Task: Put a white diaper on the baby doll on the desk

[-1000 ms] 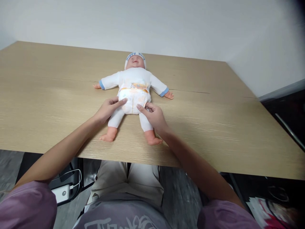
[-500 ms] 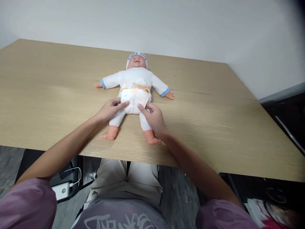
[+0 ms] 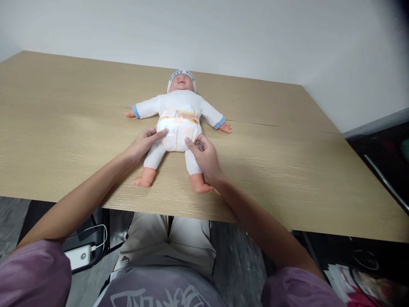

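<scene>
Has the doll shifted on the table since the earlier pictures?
No, not visibly in any direction: the doll keeps its place against the dark seam in the tabletop. Both drift slightly together, which suggests camera movement.

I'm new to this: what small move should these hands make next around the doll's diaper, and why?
Perhaps the right hand should gently smooth the diaper's leg edge outward: it is right at that edge, with its thumb on the front of the diaper, while the left hand, at the opposite side, could steady the doll.
</scene>
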`<control>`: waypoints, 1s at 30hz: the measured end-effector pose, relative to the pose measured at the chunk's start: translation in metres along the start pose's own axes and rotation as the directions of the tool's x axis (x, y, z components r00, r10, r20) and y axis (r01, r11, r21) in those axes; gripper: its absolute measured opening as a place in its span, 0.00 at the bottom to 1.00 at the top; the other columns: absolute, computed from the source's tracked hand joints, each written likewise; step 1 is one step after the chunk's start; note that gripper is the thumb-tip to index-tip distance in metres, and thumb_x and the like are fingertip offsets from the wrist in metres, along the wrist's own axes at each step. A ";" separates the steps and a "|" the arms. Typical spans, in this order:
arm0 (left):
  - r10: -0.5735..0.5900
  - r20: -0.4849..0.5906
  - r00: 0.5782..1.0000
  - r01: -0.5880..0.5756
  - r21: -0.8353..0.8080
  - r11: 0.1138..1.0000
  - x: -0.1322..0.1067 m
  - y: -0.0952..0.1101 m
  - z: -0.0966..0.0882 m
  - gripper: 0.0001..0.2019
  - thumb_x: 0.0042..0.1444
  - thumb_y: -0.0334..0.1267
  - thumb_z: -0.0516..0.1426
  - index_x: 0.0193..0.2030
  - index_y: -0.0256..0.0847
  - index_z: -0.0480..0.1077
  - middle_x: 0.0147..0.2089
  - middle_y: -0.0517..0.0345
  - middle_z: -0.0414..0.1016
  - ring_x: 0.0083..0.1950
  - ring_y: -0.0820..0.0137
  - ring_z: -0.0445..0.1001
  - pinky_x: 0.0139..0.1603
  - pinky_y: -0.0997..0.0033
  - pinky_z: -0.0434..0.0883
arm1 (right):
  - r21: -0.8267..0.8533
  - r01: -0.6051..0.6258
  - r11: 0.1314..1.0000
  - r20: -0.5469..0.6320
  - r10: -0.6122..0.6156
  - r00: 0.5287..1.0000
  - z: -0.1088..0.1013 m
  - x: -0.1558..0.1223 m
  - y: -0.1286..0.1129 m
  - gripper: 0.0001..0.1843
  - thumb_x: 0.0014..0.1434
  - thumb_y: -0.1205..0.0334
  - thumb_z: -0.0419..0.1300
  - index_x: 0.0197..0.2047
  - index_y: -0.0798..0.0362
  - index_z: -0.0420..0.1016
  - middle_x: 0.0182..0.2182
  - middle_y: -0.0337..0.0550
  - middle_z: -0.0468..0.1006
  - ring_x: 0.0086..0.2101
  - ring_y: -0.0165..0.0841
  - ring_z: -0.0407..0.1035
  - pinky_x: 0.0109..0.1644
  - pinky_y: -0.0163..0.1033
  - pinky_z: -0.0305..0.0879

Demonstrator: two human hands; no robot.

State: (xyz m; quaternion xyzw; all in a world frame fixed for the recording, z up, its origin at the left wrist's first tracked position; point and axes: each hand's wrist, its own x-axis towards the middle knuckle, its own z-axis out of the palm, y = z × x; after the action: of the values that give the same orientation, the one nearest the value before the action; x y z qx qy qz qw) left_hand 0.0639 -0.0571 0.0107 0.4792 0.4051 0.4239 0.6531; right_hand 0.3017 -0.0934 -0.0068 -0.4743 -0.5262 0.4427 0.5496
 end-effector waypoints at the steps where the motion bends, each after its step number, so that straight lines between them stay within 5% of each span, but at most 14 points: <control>1: 0.002 0.004 1.000 -0.002 -0.005 1.000 0.000 0.000 0.000 0.28 0.63 0.59 0.76 0.57 0.38 0.85 0.53 0.42 0.91 0.55 0.51 0.87 0.57 0.56 0.81 | -0.003 0.001 1.000 -0.001 -0.001 1.000 0.000 -0.001 0.000 0.28 0.65 0.34 0.75 0.35 0.45 0.70 0.32 0.34 0.70 0.36 0.34 0.65 0.44 0.41 0.67; 6: -0.031 -0.002 1.000 0.031 -0.002 1.000 -0.002 0.006 0.001 0.27 0.62 0.60 0.76 0.52 0.37 0.84 0.52 0.43 0.90 0.50 0.55 0.86 0.55 0.56 0.81 | -0.031 -0.020 0.999 -0.022 0.019 1.000 -0.003 -0.002 0.002 0.29 0.65 0.32 0.75 0.36 0.45 0.70 0.30 0.33 0.67 0.33 0.34 0.63 0.41 0.41 0.65; 11: -0.039 -0.021 0.999 0.039 0.010 0.999 -0.003 0.010 0.002 0.27 0.59 0.61 0.77 0.47 0.39 0.83 0.46 0.46 0.88 0.46 0.57 0.84 0.52 0.56 0.80 | -0.027 -0.051 0.998 -0.016 0.051 0.999 -0.005 -0.001 0.003 0.30 0.63 0.28 0.74 0.38 0.43 0.70 0.35 0.38 0.78 0.40 0.38 0.73 0.46 0.44 0.74; 30: -0.013 0.019 1.000 0.013 0.018 1.000 -0.002 0.009 -0.003 0.26 0.62 0.59 0.76 0.53 0.38 0.84 0.53 0.44 0.89 0.51 0.57 0.85 0.55 0.59 0.80 | 0.066 -0.138 0.988 0.079 0.133 0.988 -0.014 0.009 0.000 0.35 0.54 0.25 0.79 0.37 0.45 0.72 0.38 0.39 0.83 0.43 0.40 0.77 0.49 0.44 0.77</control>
State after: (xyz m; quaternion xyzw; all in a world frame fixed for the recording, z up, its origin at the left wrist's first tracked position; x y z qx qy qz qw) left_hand 0.0589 -0.0568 0.0194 0.4865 0.4058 0.4114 0.6553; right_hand 0.3157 -0.0855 -0.0057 -0.4724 -0.4965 0.5149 0.5150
